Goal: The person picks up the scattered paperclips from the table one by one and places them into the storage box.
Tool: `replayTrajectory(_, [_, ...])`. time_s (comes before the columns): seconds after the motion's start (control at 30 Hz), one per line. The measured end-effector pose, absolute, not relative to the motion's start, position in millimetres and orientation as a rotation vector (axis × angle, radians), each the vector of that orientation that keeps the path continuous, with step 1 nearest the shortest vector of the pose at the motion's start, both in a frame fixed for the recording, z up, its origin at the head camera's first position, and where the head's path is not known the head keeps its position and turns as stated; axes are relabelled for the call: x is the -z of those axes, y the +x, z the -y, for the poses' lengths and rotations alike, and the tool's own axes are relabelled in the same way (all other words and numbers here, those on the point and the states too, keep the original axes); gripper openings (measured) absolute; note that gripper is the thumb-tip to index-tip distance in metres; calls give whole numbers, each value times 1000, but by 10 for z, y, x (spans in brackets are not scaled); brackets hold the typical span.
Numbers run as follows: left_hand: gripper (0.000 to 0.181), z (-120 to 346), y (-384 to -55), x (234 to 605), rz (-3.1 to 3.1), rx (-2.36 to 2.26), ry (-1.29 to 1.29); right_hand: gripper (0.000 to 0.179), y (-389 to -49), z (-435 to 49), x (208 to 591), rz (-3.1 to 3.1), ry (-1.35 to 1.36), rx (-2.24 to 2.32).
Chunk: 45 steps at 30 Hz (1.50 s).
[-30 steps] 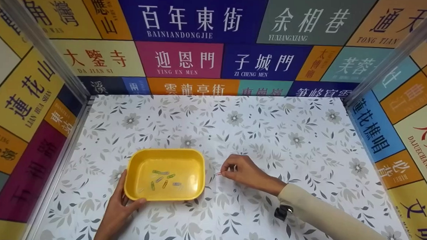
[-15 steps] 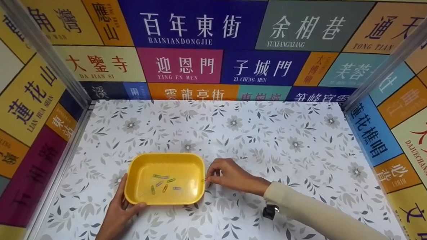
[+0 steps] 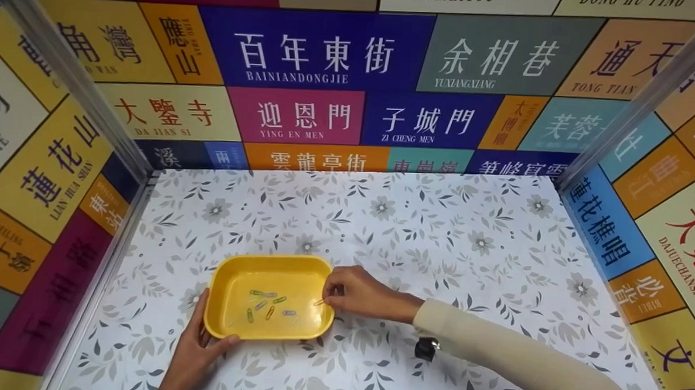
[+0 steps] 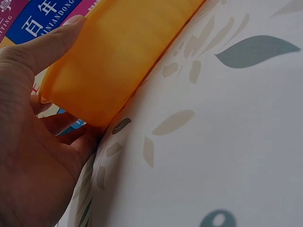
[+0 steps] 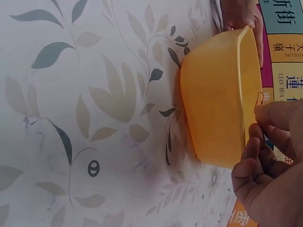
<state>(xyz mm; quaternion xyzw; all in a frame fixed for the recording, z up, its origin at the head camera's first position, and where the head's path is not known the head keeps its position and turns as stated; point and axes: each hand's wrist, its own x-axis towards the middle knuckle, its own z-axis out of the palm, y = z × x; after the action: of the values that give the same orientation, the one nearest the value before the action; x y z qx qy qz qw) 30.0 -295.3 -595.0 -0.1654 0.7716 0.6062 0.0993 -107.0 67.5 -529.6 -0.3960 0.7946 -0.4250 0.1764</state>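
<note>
A yellow plastic basin (image 3: 238,281) stands on the table, with several green, bluish and orange paper clips (image 3: 270,313) lying on its bottom. My left hand (image 3: 195,344) grips its near left corner; in the left wrist view the thumb lies along the rim and the other fingers bend around the side. Over the basin's right rim, my right hand (image 3: 359,292) pinches one reddish paper clip (image 5: 259,98) between thumb and forefinger. That clip's end points into the basin, above its floor. The right hand's remaining fingers curl inward, near the basin's outer wall.
White paper with grey leaves and flowers covers the table (image 3: 439,252). Colourful panels with Chinese lettering (image 3: 304,114) wall off the back and both sides. A black device (image 3: 426,348) sits at my right wrist.
My right hand has moved left with the pinched paper clip, from the bare table to over the basin's right rim. The left hand keeps its hold. The head view has tilted up slightly.
</note>
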Motion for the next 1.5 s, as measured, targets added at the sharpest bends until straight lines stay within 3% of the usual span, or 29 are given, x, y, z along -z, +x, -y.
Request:
replayTrajectory(0.8, [130,2971,273,5926,-2266,-1800,-493,8,-1146,-422,5191,-2353,-1225,938])
replayTrajectory(1.5, [131,2951,274,5952,-2255,-1780,-514,12,-1102,-208,5282,-2313,-1511,620])
